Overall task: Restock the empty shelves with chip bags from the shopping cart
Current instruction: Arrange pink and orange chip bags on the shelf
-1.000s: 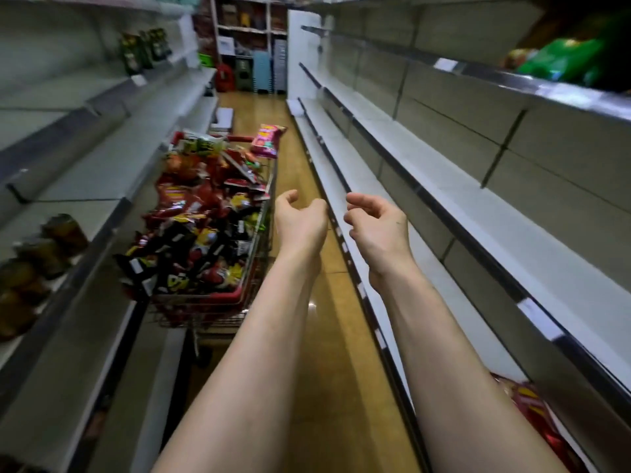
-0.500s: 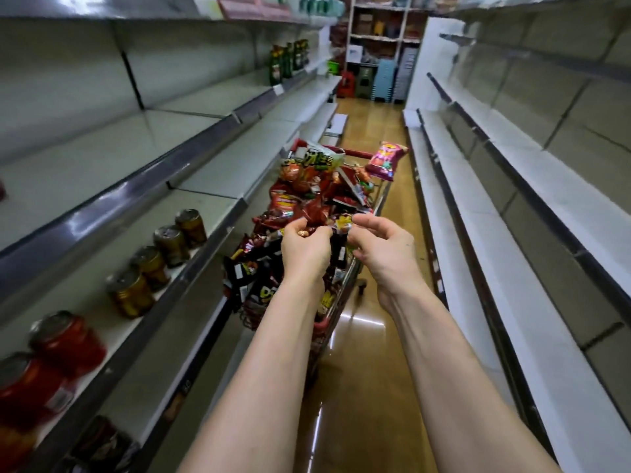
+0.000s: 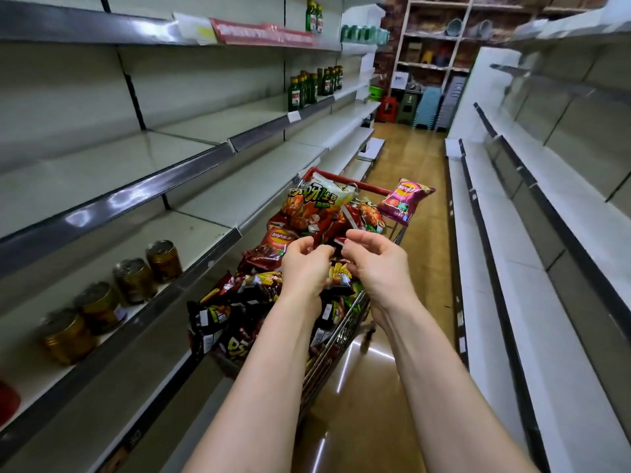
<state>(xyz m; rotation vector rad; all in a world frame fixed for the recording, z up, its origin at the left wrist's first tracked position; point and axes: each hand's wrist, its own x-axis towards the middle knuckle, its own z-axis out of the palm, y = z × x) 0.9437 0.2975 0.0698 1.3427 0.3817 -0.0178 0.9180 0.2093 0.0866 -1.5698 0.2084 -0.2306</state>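
Empty shelves (image 3: 102, 172) line both sides, and there's open floor right of the shopping cart (image 3: 339, 332). Chip bags (image 3: 300, 206) are heaped in it above the rim. Looks like the pick step: left hand (image 3: 304, 268) and right hand (image 3: 379, 268) curl over the pile, but I can't tell if either actually has a bag pinched. Next move probably needs a lift clear of the wire rim.
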